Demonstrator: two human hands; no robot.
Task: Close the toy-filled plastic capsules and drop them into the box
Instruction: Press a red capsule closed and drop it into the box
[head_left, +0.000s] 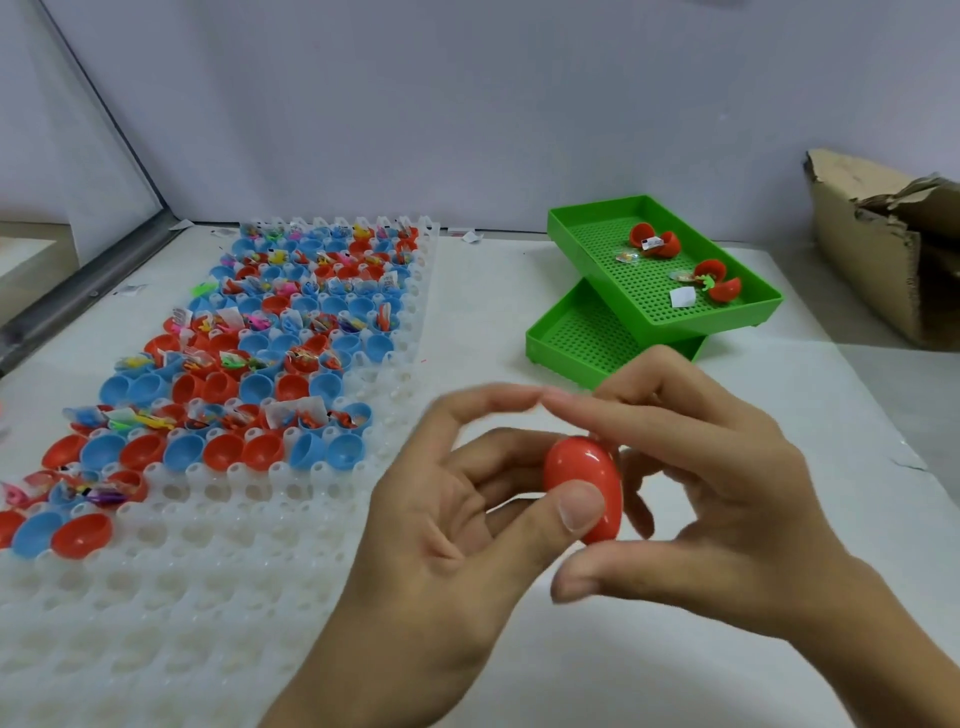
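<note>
A closed red capsule (584, 486) is held in front of me above the white table. My left hand (457, 530) pinches it, with the thumb on its front and the fingers behind. My right hand (727, 499) curls round its right side, thumb below and fingers above. A white holder rack (218, 551) on the left carries several open red and blue capsule halves (291, 332), many with small toys in them. A torn cardboard box (883, 249) stands at the far right edge.
Two stacked green perforated trays (649, 280) lie behind my hands; the upper one holds two open red capsules and loose toys. A grey metal rail (88, 291) runs along the table's left side. The wall rises behind the table.
</note>
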